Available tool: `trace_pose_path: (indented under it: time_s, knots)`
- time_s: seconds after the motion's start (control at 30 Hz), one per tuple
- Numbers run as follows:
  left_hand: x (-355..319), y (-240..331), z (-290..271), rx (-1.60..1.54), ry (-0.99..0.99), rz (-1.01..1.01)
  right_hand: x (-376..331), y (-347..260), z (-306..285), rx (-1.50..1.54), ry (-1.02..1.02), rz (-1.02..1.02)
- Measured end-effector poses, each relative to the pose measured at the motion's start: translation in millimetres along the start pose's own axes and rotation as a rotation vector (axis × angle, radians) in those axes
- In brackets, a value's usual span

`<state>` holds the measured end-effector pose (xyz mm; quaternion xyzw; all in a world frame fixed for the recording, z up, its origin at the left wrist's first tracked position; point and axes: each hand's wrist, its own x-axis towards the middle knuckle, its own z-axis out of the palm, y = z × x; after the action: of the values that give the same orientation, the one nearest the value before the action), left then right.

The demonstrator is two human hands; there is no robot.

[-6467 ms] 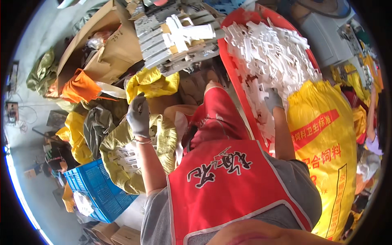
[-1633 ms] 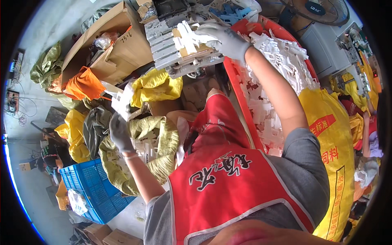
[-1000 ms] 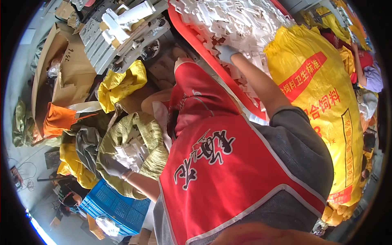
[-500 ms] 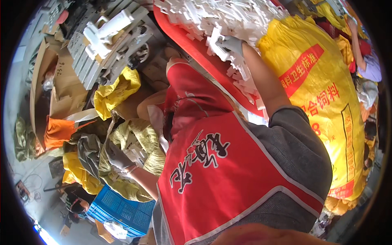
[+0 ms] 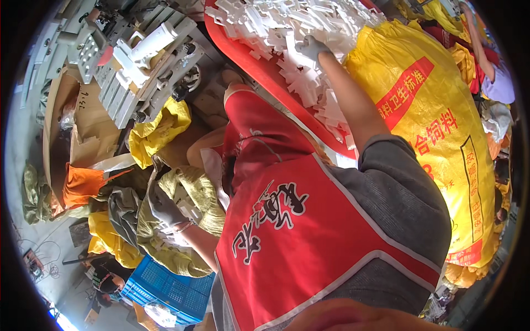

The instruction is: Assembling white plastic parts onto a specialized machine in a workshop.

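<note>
Over on the red tub (image 5: 251,65), the gloved right hand (image 5: 312,47) is working above the heap of white parts (image 5: 270,25), sitting nearer the tub's right edge than its left. Its fingers are curling against a white plastic piece (image 5: 291,44), though I cannot tell whether they are actually gripping it. Across the lap, the gloved left hand (image 5: 164,207) is resting at the left side of the mouth of the olive sack (image 5: 205,201), with more white parts (image 5: 190,209) showing inside; its fingertips are blending into the folds, so whether it is holding anything I cannot tell. Up front, a white gun-shaped piece (image 5: 144,51) is lying across the slatted metal bed (image 5: 118,99). A yellow sack (image 5: 411,118) is bulging beside the tub's right edge, and a blue crate (image 5: 168,287) is standing just beside the olive sack.
</note>
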<state>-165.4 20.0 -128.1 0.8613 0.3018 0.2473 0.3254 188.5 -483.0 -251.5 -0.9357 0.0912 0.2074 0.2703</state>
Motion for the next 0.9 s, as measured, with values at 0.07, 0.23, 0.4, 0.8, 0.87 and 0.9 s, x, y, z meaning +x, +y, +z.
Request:
trace_pose_path:
  time_s: [0.07, 0.23, 0.4, 0.8, 0.87, 0.9]
  knots:
    - [1.1, -4.1, 2.8, 0.023, -0.025, 0.011, -14.0, 13.4, 26.7, -0.055, 0.163, -0.09]
    - [-8.1, 10.8, 2.1, 0.015, -0.06, -0.051, -63.3, 1.3, 56.3, -0.171, 0.389, -0.243]
    - [16.2, 30.8, 11.8, 0.004, -0.054, 0.11, -78.0, 10.0, 49.8, -0.39, 0.321, -0.202]
    - [87.0, 130.3, 15.8, -0.022, 0.014, 0.472, -99.6, 14.6, 22.5, -0.328, 0.286, -0.465]
    - [105.8, 159.4, 15.6, -0.002, 0.031, 0.578, -119.2, -5.4, -3.6, -0.189, 0.315, -0.601]
    - [113.0, 176.5, 17.8, -0.046, 0.009, 0.59, -122.5, -13.0, -12.9, -0.053, 0.366, -0.67]
